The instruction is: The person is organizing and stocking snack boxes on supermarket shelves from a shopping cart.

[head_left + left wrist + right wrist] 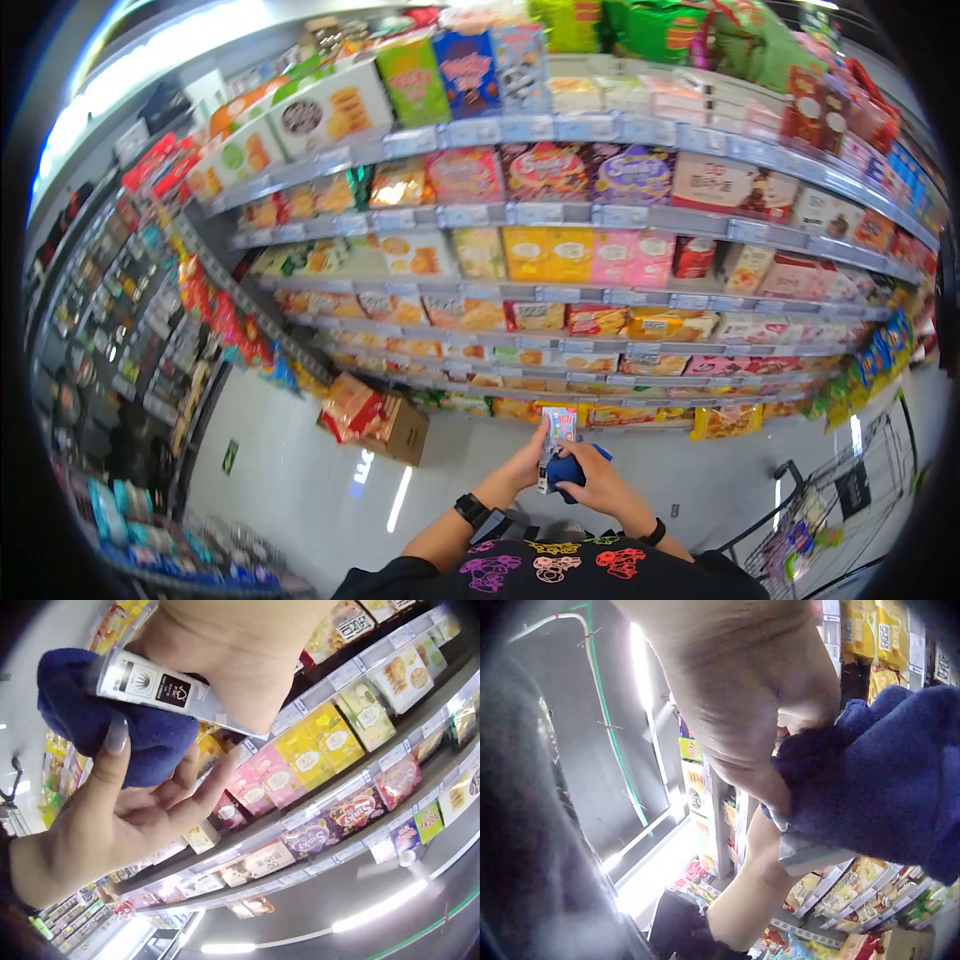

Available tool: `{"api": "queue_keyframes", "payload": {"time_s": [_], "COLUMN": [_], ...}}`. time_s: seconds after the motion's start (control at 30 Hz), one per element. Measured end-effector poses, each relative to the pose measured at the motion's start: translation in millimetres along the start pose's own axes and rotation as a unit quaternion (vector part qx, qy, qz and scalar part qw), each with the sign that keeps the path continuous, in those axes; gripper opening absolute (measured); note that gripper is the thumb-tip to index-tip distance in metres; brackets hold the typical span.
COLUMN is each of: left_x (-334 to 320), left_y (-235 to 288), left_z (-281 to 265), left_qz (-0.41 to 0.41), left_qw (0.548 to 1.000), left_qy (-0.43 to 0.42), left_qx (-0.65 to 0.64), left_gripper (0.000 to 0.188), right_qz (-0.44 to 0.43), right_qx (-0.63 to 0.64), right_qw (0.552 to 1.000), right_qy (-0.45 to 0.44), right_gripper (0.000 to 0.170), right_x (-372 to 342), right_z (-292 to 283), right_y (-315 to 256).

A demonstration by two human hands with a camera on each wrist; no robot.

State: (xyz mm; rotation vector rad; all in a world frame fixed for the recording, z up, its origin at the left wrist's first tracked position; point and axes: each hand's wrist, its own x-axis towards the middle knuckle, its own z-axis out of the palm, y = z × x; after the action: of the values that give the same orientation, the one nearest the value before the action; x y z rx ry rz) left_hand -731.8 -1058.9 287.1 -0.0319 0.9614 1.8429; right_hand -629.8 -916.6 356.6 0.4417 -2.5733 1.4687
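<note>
In the head view my left hand grips a slim light-blue snack box with colourful print, held upright before my body. My right hand holds a dark blue cloth against the lower part of the box. The left wrist view shows the box's white narrow side with small printed marks, and the bunched cloth lying behind it. There my right thumb presses on the cloth. In the right wrist view the cloth hides most of the box.
Ahead stand tiered shelves packed with boxed and bagged snacks. An open cardboard carton with red packs sits on the floor at left. At right is a wire shopping cart with items in it. Hanging snack bags line the shelf end.
</note>
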Motion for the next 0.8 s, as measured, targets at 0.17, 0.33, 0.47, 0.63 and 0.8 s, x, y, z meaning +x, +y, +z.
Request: {"api": "queue_keyframes", "payload": {"time_s": [0.17,0.33,0.47,0.63,0.8], "left_x": [-28.1,-47.5,-39.4,-23.5,-28.5], "left_y": [-30.9,-50.7,-71.9,-83.5,-70.8], "left_z": [-4.6,1.2,-7.8,-30.3,-43.6], "left_qz": [-0.031,-0.015,-0.019,-0.004,-0.016], "left_qw": [0.996,0.993,0.985,0.979,0.976], "left_qy": [0.077,0.098,0.145,0.138,0.160], "left_qx": [-0.015,-0.067,-0.089,-0.151,-0.144], "left_gripper": [0.056,0.054,0.057,0.058,0.056], "right_qz": [0.092,0.141,0.147,0.245,0.250], "right_qx": [0.047,0.045,0.015,0.125,0.152], "right_qw": [0.994,0.989,0.988,0.960,0.956], "right_qy": [0.038,0.011,-0.031,-0.052,-0.030], "right_gripper": [0.064,0.061,0.062,0.056,0.049], "right_x": [1.0,-10.7,-17.3,-14.7,1.0], "right_z": [29.4,46.5,52.7,56.6,70.4], "right_y": [39.0,57.5,61.1,53.1,56.5]}}
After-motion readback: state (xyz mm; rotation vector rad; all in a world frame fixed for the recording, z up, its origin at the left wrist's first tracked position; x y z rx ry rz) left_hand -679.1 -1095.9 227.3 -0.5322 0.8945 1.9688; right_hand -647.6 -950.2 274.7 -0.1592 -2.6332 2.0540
